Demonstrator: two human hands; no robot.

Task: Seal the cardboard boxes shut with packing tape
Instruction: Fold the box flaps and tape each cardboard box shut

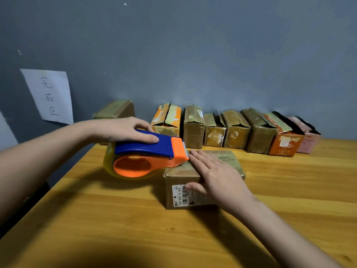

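Observation:
A small brown cardboard box (179, 192) with a white barcode label lies in the middle of the wooden table (116, 219). My right hand (214, 176) rests flat on its top with straight fingers, and the thumb lies against the front face. My left hand (127, 130) grips the blue handle of an orange tape dispenser (146, 155). The dispenser's serrated nose touches the box's top left edge, just beside my right fingertips.
Several cardboard boxes (231, 130) stand in a row along the grey wall at the back right, some with flaps raised. One taped box (116, 110) sits apart at the back left. A paper sheet (50, 95) with handwriting hangs on the wall.

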